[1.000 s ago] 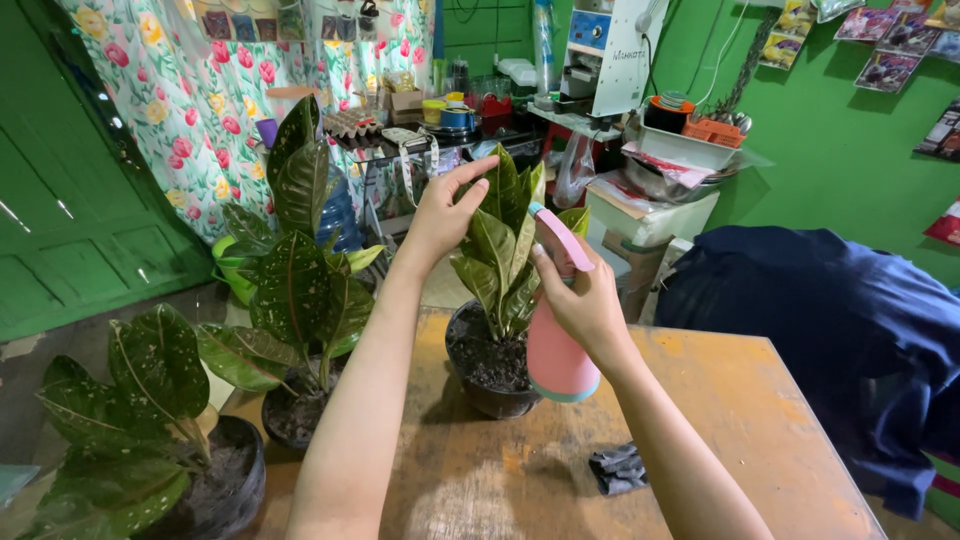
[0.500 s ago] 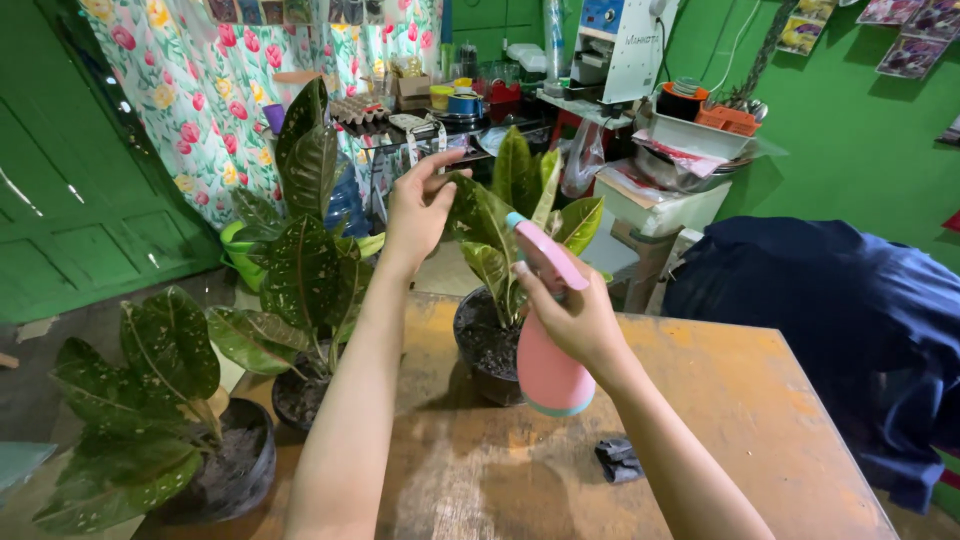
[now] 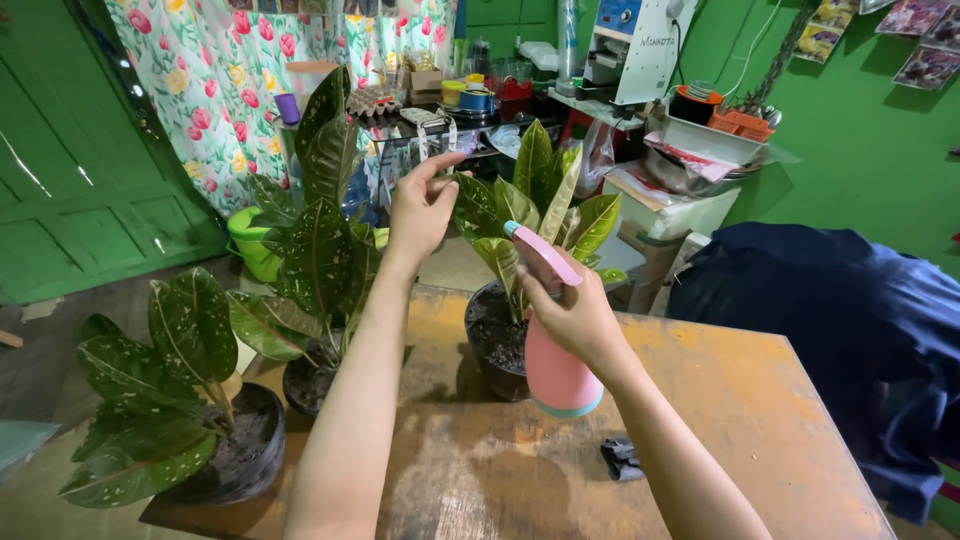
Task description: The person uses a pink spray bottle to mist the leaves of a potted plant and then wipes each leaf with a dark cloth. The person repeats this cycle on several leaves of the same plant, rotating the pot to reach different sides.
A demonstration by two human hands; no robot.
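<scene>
Head view: right hand [image 3: 578, 318] grips pink spray bottle [image 3: 556, 368]; left hand [image 3: 420, 212] pinches potted plant's leaf [image 3: 474, 208].

Cluttered shop: potted plants [image 3: 330, 250], hanging packets [image 3: 925, 55]

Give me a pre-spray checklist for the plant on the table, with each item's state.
1. Right hand grips the pink spray bottle: ok.
2. Nozzle faces the leaves: ok.
3. Left hand holds a leaf aside: ok.
4. Black pot stands upright on the wooden table: ok.
5. Water level in the bottle: cannot tell.
6. Dark cloth lies apart from the pot: ok.
</scene>
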